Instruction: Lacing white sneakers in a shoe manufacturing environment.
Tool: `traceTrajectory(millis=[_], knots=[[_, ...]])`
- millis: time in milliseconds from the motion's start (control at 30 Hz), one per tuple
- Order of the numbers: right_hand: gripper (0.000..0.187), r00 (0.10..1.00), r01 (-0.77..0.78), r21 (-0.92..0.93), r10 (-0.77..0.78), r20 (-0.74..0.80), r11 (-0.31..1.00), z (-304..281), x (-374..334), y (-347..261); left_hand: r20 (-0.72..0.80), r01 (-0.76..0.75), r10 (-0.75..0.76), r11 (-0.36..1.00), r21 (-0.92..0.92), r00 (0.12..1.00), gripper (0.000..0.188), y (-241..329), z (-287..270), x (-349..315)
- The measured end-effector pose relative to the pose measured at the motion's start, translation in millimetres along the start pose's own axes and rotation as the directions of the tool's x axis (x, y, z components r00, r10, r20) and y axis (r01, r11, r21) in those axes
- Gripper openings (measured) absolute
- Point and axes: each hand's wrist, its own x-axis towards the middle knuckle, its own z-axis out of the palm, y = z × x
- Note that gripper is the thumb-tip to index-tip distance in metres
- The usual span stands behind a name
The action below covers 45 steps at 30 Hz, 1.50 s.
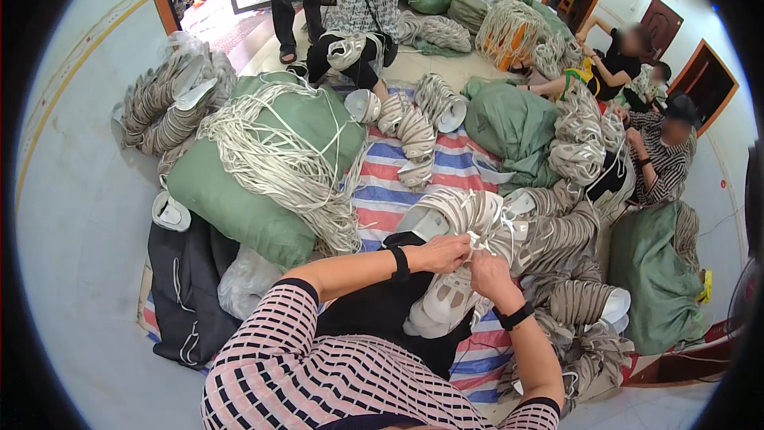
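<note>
A beige and white shoe upper (447,296) lies across my lap, part of a nested row of uppers (476,209) reaching away from me. My left hand (447,254) is closed in a pinch on a white shoelace (475,240) over the upper's eyelets. Close beside it, my right hand (490,274) is also closed, its fingertips at the same lace and partly hidden. Both hands wear black wristbands. To the left, a bundle of loose white laces (270,155) is draped over a stuffed green sack (247,211).
More nested uppers (569,231) lie on my right, near another green sack (656,279). A striped tarp (382,207) covers the floor ahead. Dark cloth (187,287) lies at left. A person (358,8) sits ahead beside someone standing; several others sit at right among uppers.
</note>
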Motion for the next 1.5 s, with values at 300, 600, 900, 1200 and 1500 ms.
traceTrajectory(millis=[300,600,900,1200,1500], knots=[[0.021,0.916,0.151,0.631,0.348,0.199,-0.761,-14,-52,29,0.013,0.027,-0.03,0.978,0.206,0.999,0.013,-22,-19,13],[0.037,0.154,0.939,0.324,0.983,-0.097,-0.115,-51,-248,132,0.107,0.102,-0.093,0.991,-0.083,0.99,0.009,-20,-36,11],[0.019,0.101,0.421,0.88,0.976,0.195,-0.22,31,-203,95,-0.039,-0.133,0.133,0.991,0.016,0.99,0.008,-19,-30,3],[0.017,0.889,-0.173,0.64,0.398,-0.226,0.749,-10,-16,4,0.255,-0.173,0.102,0.946,0.274,0.961,0.006,-3,-27,22],[0.017,0.953,-0.221,0.57,0.299,-0.046,0.792,-10,-7,15,0.402,0.017,0.055,0.985,-0.171,0.914,0.012,-32,-34,22]])
